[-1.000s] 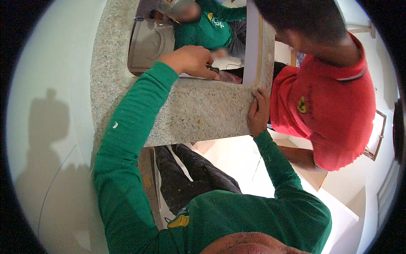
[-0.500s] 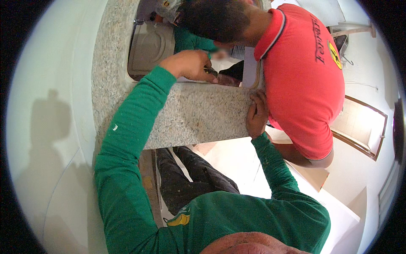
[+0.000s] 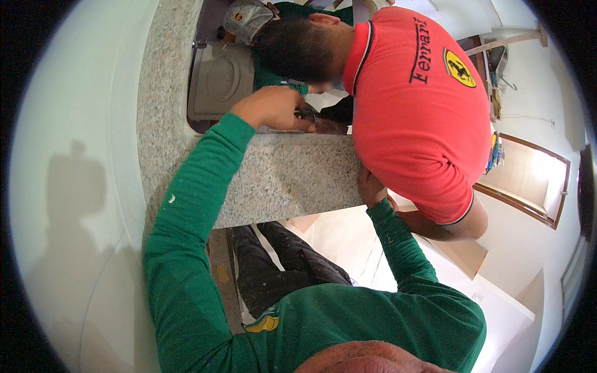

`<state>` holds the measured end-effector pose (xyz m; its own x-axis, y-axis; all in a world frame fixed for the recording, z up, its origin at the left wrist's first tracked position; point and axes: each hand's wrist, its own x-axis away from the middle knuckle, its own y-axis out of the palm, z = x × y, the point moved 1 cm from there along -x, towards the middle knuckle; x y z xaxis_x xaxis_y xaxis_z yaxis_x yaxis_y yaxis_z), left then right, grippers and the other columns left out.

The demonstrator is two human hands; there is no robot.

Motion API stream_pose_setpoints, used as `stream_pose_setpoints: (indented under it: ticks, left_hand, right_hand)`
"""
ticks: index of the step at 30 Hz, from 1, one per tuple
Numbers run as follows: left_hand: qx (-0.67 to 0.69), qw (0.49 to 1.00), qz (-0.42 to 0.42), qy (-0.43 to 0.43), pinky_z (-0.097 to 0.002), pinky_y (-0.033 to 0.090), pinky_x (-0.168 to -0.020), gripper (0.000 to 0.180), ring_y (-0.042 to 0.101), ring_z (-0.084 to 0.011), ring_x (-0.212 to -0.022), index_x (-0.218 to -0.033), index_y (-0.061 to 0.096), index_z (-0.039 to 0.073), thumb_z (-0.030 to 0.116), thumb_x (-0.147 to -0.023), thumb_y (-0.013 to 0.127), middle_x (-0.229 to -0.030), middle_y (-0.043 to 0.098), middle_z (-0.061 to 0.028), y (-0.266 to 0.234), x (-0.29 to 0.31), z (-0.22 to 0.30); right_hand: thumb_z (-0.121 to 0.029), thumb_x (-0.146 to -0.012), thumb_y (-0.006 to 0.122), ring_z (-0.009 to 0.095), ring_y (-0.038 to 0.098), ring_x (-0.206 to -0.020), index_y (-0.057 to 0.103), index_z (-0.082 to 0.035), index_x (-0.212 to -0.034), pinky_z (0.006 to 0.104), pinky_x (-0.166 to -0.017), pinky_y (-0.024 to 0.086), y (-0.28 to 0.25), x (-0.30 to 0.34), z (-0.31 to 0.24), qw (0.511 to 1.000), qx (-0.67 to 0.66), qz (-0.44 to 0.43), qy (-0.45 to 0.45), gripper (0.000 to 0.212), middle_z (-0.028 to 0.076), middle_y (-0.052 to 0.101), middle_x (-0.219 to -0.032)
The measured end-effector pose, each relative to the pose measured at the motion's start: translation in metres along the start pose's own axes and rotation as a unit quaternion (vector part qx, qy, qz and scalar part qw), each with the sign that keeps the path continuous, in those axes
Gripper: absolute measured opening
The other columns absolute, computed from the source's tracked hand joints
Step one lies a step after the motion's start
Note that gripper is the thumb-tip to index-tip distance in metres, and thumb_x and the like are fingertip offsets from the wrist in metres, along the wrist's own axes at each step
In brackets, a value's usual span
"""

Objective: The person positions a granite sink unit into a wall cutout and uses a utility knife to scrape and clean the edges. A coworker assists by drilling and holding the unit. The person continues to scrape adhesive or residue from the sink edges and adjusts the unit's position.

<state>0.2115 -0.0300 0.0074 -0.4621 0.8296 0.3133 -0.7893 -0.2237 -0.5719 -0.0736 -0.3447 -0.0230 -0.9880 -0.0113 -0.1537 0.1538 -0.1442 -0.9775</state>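
Note:
My left hand reaches over the near rim of a rectangular opening in a speckled grey granite countertop. Its fingers are bent and closed around a small dark object at the rim, too hidden to name. My right hand is at the countertop's right end. A co-worker's red shirt covers its fingers, so their pose is hidden.
The co-worker in the red shirt leans over the opening from the right. Below it, another person wears a grey cap and green sleeves. A beige panel shows inside the opening. A pale wall stands at left.
The red-shirted co-worker has leaned further left and nearer, now covering my right hand's fingers. My left hand has shifted slightly down in the picture. More of the capped person shows.

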Motion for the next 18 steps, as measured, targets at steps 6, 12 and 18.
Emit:
stream_pose_setpoints:
  ticks: [6, 12, 18]
  left_hand:
    - [-0.003, 0.999, 0.007, 0.038, -0.0531, 0.057, -0.078, 0.068, 0.074, -0.0440, -0.088, -0.094, 0.079, 0.003, 0.070, -0.082, 0.075, -0.092, 0.077, -0.0221, 0.003, 0.000, -0.007]
    - [-0.008, 1.000, -0.001, 0.017, -0.0498, 0.058, -0.081, 0.060, 0.075, -0.0415, -0.088, -0.100, 0.082, 0.005, 0.062, -0.080, 0.079, -0.090, 0.078, -0.0205, 0.000, -0.001, -0.003]
    - [-0.010, 0.999, 0.024, 0.041, -0.0516, 0.058, -0.082, 0.063, 0.074, -0.0435, -0.092, -0.101, 0.081, 0.005, 0.065, -0.081, 0.078, -0.095, 0.077, -0.0223, 0.004, -0.002, -0.006]
  right_hand:
    - [-0.031, -0.103, 0.065, 0.045, 0.071, -0.115, 0.072, -0.002, -0.128, 0.0497, -0.097, 0.055, -0.001, -0.002, -0.002, 1.000, -0.014, 0.001, 0.022, 0.039, 0.024, 0.074, -0.127]
    - [-0.028, -0.101, 0.065, 0.047, 0.071, -0.113, 0.072, -0.002, -0.127, 0.0510, -0.099, 0.054, 0.003, 0.001, -0.001, 0.972, 0.214, -0.032, -0.091, 0.037, 0.026, 0.074, -0.123]
    - [-0.015, -0.101, 0.061, 0.048, 0.069, -0.114, 0.069, 0.000, -0.128, 0.0518, -0.102, 0.051, -0.026, -0.022, -0.019, 0.990, -0.095, -0.050, 0.095, 0.033, 0.029, 0.071, -0.123]
